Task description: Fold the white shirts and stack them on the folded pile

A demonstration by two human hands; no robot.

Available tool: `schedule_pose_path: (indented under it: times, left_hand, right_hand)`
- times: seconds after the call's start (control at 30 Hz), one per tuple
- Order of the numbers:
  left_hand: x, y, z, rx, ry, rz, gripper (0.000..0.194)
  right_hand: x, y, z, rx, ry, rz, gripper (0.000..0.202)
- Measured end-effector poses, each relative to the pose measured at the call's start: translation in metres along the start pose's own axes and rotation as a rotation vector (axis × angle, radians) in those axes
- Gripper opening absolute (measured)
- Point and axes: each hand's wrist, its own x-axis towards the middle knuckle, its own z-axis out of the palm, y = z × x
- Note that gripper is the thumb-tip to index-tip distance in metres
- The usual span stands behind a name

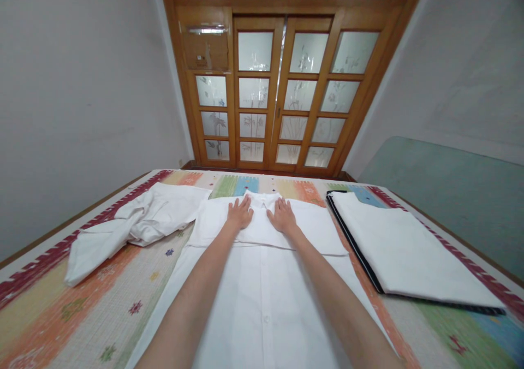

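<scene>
A white buttoned shirt [264,292] lies spread out in the middle, its collar at the far end and its sleeves laid across the upper chest. My left hand [240,213] rests flat on the shirt just left of the collar, fingers apart. On the right side of the collar, my right hand [282,215] lies on the fabric with its fingers stretched out. Both forearms reach over the shirt, and neither hand holds anything.
A crumpled white garment [143,216] lies at the left. Folded white cloth [417,249] sits on a black item [360,260] at the right. Beneath them is a patterned colourful cover [135,303]. Wooden glazed doors [282,96] stand beyond.
</scene>
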Motion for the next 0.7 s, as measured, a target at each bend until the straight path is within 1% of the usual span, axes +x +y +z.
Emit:
schedule_pose_path:
  times: [0.13, 0.23, 0.33, 0.43, 0.5, 0.63, 0.7]
  left_hand:
    - [0.0, 0.001, -0.003, 0.004, -0.038, 0.004, 0.057]
    - [0.0, 0.0, -0.004, -0.001, -0.016, 0.013, 0.057]
    - [0.003, -0.001, -0.005, -0.007, 0.092, 0.05, 0.057]
    - [0.013, -0.002, -0.005, 0.007, 0.202, 0.165, 0.053]
    - [0.022, -0.003, -0.004, 0.019, 0.226, 0.213, 0.049]
    - [0.037, -0.003, -0.005, 0.033, 0.24, 0.179, 0.042]
    - [0.04, -0.004, -0.007, 0.045, 0.246, 0.195, 0.037]
  right_hand:
    - [0.007, 0.003, 0.004, 0.0, 0.045, -0.158, 0.062]
    - [0.014, 0.007, 0.007, 0.044, 0.074, -0.233, 0.059]
    - [0.021, 0.009, 0.008, 0.098, 0.112, -0.207, 0.056]
    - [0.026, 0.012, 0.008, 0.115, 0.127, -0.18, 0.053]
    - [0.03, 0.013, 0.009, 0.102, 0.143, -0.18, 0.05]
    - [0.038, 0.018, 0.007, 0.072, 0.197, -0.16, 0.04]
    - [0.042, 0.02, 0.005, 0.067, 0.219, -0.124, 0.038]
